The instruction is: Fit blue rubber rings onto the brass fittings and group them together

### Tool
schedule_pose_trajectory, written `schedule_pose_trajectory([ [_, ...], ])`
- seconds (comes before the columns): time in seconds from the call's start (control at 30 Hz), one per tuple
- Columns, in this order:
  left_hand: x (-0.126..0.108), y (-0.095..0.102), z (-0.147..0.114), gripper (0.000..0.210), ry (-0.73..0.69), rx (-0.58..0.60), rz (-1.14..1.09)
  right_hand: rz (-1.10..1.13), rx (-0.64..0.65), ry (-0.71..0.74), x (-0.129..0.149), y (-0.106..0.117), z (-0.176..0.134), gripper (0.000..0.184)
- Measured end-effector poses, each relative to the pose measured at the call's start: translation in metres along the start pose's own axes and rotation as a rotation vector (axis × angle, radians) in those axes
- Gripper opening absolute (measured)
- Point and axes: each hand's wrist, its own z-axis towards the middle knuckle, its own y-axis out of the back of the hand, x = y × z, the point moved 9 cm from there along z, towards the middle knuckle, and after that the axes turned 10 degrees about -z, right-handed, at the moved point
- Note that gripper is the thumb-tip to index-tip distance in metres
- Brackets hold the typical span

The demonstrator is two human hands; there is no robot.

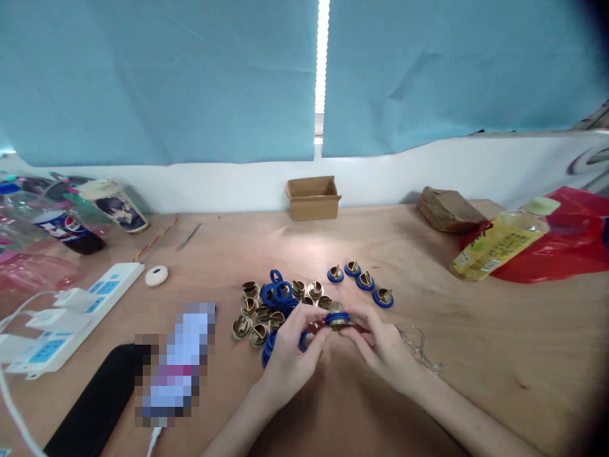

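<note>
Between the fingertips of both hands I hold a round brass-coloured metal part with a blue ring (337, 320) around it. My left hand (297, 339) pinches its left side, and my right hand (380, 343) grips the right side. Just beyond my left hand lies a cluster of brass-coloured round parts (249, 307) without rings. Loose blue rings (277, 293) are heaped among them, and more blue rings sit partly hidden behind my left fingers. Farther back to the right, several brass-coloured parts with blue rings (365, 280) rest on the table.
Thin metal rings (419, 346) lie by my right wrist. An open cardboard box (314, 206) stands at the back. Leftward are a phone (181, 362), a black pouch (98, 400), a power strip (61, 324) and bottles. A yellow-labelled bottle (499, 244) leans on a red bag (571, 247).
</note>
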Motion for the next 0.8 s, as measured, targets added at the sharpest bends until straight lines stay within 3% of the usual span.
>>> schedule_pose_trajectory([
  [0.27,0.007,-0.002,-0.002,0.012,0.072,0.012,-0.03,0.062,-0.006,-0.016,-0.004,-0.002,0.001,0.033],
  [0.43,0.006,-0.005,-0.002,0.013,0.088,0.042,-0.005,0.014,0.016,0.04,0.009,0.001,0.004,0.024],
  [0.6,0.004,-0.006,-0.003,0.015,0.054,0.065,0.053,-0.005,0.042,0.019,0.011,0.001,0.006,0.015],
  [0.8,0.002,-0.01,-0.006,0.023,-0.025,0.094,0.199,-0.087,0.068,0.091,0.017,-0.001,0.004,0.012],
])
